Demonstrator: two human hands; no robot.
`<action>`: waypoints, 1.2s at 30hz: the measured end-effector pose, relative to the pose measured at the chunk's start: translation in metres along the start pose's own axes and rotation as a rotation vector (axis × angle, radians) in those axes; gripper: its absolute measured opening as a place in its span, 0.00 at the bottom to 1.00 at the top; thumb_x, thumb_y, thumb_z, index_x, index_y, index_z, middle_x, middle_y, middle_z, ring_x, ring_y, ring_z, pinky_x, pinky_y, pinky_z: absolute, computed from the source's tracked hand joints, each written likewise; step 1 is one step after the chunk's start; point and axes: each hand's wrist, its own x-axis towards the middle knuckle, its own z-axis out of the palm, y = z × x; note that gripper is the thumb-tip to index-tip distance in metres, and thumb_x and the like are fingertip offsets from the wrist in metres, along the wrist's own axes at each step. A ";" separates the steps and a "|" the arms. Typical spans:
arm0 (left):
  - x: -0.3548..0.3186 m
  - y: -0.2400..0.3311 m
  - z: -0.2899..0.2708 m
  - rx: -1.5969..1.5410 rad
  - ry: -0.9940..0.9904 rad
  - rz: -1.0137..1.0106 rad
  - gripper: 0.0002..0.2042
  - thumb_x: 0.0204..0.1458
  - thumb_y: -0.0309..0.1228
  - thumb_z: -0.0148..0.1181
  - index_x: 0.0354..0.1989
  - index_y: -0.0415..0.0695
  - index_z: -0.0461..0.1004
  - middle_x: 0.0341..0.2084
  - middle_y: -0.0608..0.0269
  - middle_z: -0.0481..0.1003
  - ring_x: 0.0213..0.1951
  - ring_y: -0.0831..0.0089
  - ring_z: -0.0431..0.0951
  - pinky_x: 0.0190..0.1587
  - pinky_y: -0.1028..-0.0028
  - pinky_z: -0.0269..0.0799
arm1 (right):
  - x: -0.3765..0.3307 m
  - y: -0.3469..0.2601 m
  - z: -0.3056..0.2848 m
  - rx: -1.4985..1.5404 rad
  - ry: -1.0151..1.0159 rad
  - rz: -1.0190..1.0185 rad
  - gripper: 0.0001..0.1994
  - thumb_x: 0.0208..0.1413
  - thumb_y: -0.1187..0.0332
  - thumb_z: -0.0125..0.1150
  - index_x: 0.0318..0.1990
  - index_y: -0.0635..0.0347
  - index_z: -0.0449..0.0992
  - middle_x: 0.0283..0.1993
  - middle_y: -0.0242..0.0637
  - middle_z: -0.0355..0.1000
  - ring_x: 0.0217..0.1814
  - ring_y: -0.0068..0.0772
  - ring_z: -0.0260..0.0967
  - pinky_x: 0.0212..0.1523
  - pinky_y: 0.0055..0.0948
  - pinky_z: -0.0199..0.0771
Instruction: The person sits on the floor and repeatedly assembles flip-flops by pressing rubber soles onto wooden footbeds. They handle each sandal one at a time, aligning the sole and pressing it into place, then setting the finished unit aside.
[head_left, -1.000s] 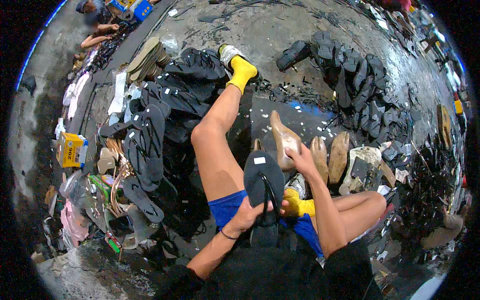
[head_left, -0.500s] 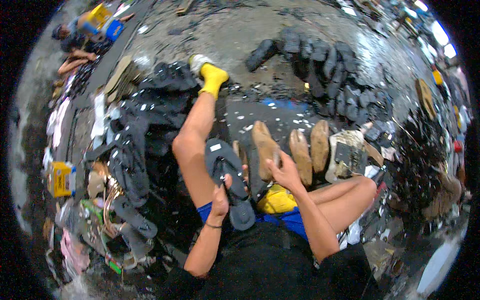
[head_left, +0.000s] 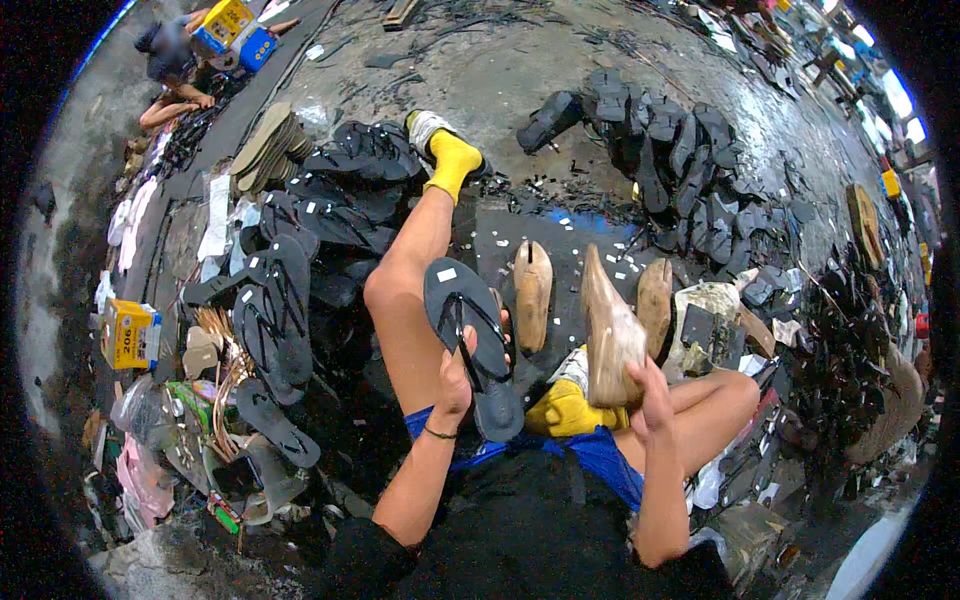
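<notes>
A black rubber flip-flop sandal [head_left: 472,345], at frame centre, is gripped by the left hand [head_left: 455,385]. Since a second ago, a tan wooden foot-shaped last [head_left: 610,335] has been lifted off the floor; the right hand [head_left: 650,395] is closed around its lower end. Sandal and last are now held side by side, apart.

Floor [head_left: 520,70]: wet grey concrete. Black flip-flops [head_left: 300,230] heaped at left; dark soles [head_left: 680,150] piled far right; two wooden shoe lasts [head_left: 533,292] lay centre; yellow box [head_left: 130,333] near left.
</notes>
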 end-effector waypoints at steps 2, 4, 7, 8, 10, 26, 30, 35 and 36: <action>0.002 0.001 -0.002 0.010 0.014 -0.017 0.26 0.67 0.44 0.47 0.65 0.36 0.60 0.57 0.56 0.72 0.47 0.71 0.77 0.46 0.72 0.78 | -0.044 -0.014 0.018 0.009 -0.187 0.040 0.32 0.52 0.65 0.61 0.64 0.67 0.62 0.59 0.44 0.70 0.61 0.42 0.69 0.63 0.43 0.68; 0.002 0.003 -0.003 -0.037 -0.002 -0.038 0.27 0.66 0.44 0.47 0.65 0.36 0.60 0.58 0.55 0.72 0.48 0.70 0.77 0.47 0.71 0.78 | -0.085 -0.027 0.031 -0.028 -0.281 0.151 0.38 0.51 0.65 0.64 0.68 0.67 0.56 0.62 0.44 0.68 0.64 0.44 0.65 0.67 0.41 0.62; -0.002 0.001 -0.001 0.077 0.226 -0.035 0.28 0.66 0.47 0.47 0.64 0.36 0.62 0.58 0.55 0.71 0.50 0.68 0.76 0.50 0.69 0.77 | -0.113 -0.046 0.050 -0.244 -0.341 0.260 0.33 0.54 0.64 0.65 0.65 0.68 0.62 0.63 0.46 0.68 0.64 0.40 0.66 0.65 0.37 0.63; -0.007 0.000 0.001 0.020 0.026 0.000 0.30 0.65 0.51 0.44 0.63 0.35 0.64 0.59 0.53 0.71 0.52 0.67 0.76 0.53 0.67 0.75 | -0.116 -0.049 0.059 -0.452 -0.359 0.188 0.33 0.53 0.63 0.66 0.64 0.68 0.63 0.61 0.47 0.69 0.62 0.41 0.68 0.63 0.38 0.65; -0.017 -0.003 0.004 0.056 0.043 -0.038 0.38 0.64 0.62 0.32 0.64 0.36 0.63 0.59 0.50 0.71 0.52 0.65 0.76 0.53 0.67 0.74 | -0.119 -0.049 0.079 -0.843 -0.356 0.094 0.32 0.53 0.61 0.67 0.62 0.69 0.66 0.56 0.50 0.71 0.58 0.44 0.71 0.59 0.39 0.70; -0.058 -0.025 -0.017 -0.406 0.160 -0.110 0.47 0.58 0.71 0.22 0.62 0.38 0.63 0.52 0.50 0.74 0.51 0.61 0.76 0.57 0.63 0.72 | -0.079 0.031 0.173 -1.255 -0.226 -0.610 0.31 0.49 0.65 0.66 0.60 0.69 0.65 0.50 0.50 0.64 0.45 0.53 0.72 0.39 0.42 0.77; -0.046 -0.017 -0.011 -0.297 0.119 -0.087 0.44 0.60 0.69 0.26 0.61 0.39 0.65 0.52 0.52 0.74 0.51 0.62 0.76 0.57 0.63 0.71 | -0.077 0.024 0.171 -1.173 -0.204 -0.655 0.30 0.50 0.67 0.66 0.60 0.68 0.66 0.50 0.50 0.64 0.46 0.53 0.72 0.41 0.41 0.77; -0.035 -0.005 0.000 -0.089 0.242 -0.019 0.36 0.61 0.63 0.40 0.64 0.42 0.61 0.55 0.52 0.71 0.54 0.58 0.74 0.59 0.58 0.70 | -0.089 -0.002 0.159 -1.159 -0.173 -0.810 0.31 0.49 0.68 0.68 0.61 0.66 0.67 0.52 0.50 0.66 0.51 0.52 0.71 0.45 0.40 0.77; -0.038 0.005 -0.001 0.178 0.178 -0.038 0.36 0.61 0.61 0.43 0.65 0.41 0.60 0.55 0.52 0.71 0.55 0.59 0.74 0.59 0.58 0.70 | -0.089 -0.006 0.158 -1.174 -0.140 -0.897 0.31 0.49 0.68 0.69 0.61 0.66 0.67 0.52 0.51 0.66 0.52 0.52 0.71 0.46 0.39 0.77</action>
